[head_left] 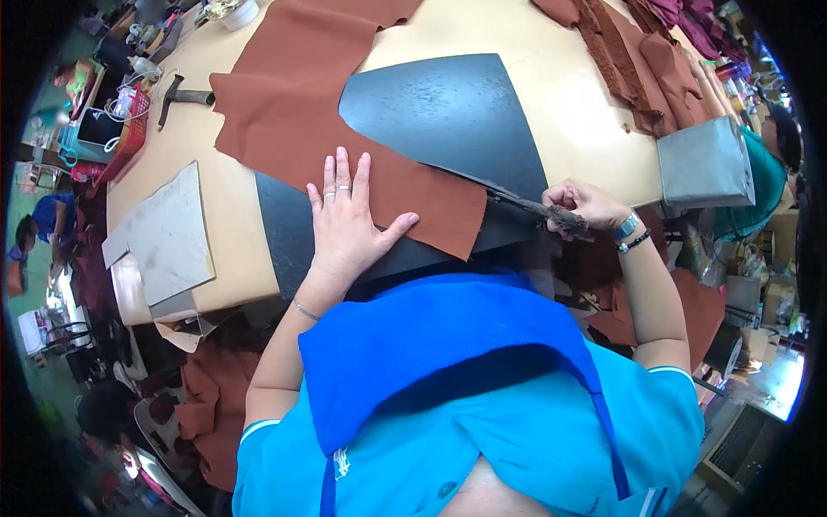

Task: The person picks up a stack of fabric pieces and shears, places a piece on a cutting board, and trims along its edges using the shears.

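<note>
A long piece of brown leather [293,95] stretches from the far side of the table down over a black cutting board [439,95]. My left hand [346,215] lies flat on its near part, fingers spread, with rings on. My right hand [579,211] is closed around the dark, wrapped handles of a pair of scissors [508,196]. The blades point left and run along the right-hand edge of the leather, touching it. How far the blades are apart is hard to see.
A hammer [185,96] and a grey flat sheet [168,241] lie on the table's left side. At the right edge stands a grey metal block [706,164], with more leather pieces [668,77] behind it. A red basket [129,133] sits at the far left edge.
</note>
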Tool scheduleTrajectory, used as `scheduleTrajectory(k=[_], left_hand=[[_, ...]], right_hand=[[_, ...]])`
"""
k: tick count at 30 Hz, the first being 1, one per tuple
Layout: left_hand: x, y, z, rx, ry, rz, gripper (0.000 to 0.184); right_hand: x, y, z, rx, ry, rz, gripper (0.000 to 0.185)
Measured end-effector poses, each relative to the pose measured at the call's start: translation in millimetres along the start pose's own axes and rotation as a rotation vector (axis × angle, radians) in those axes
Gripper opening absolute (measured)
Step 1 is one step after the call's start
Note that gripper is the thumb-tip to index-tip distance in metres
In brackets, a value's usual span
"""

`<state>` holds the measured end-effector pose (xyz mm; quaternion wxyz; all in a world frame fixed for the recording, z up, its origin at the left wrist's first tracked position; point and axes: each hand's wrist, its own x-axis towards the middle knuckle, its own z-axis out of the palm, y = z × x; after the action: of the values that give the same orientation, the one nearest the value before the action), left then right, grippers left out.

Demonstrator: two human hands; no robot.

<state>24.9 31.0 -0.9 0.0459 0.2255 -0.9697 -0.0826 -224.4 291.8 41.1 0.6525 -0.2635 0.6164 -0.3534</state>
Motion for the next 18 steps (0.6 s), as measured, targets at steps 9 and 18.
scheduleTrajectory(k=[9, 18], left_hand=[[-2, 5, 0, -0.012, 0.001, 0.010, 0.099], [-4, 8, 0, -0.016, -0.009, -0.001, 0.099]], right_hand=[[9, 0, 5, 0.026, -0.014, -0.018, 0.023], [5, -10, 8, -0.026, 0.022, -0.006, 0.025]])
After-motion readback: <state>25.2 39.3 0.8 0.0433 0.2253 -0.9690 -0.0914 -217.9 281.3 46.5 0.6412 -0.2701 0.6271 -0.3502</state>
